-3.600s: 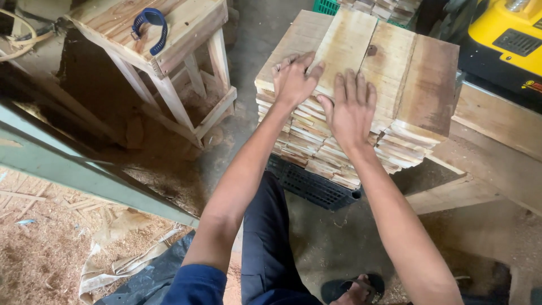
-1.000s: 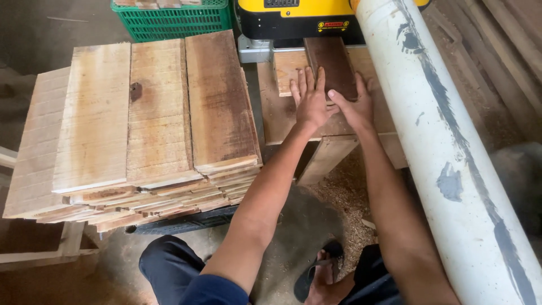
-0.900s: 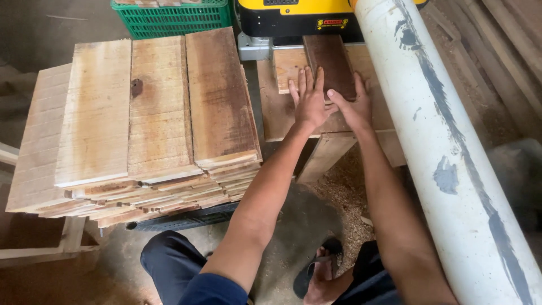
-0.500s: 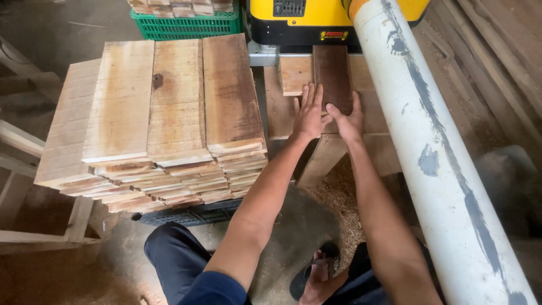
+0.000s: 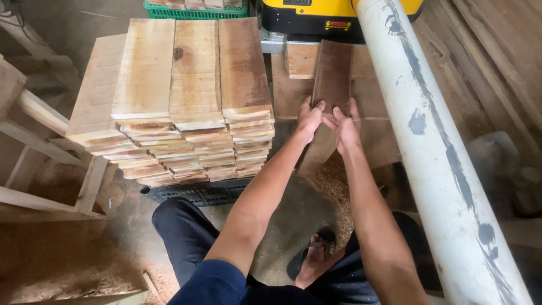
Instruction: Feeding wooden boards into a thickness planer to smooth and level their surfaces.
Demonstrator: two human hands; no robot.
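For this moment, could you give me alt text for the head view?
Both hands, left hand and right hand, press the near end of a dark board lying toward a yellow machine. A stack of pale boards sits left, a white pipe right.

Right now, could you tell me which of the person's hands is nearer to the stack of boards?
Left. The left hand presses the near end of the dark board, just right of the stack of boards; the right hand is on its far side.
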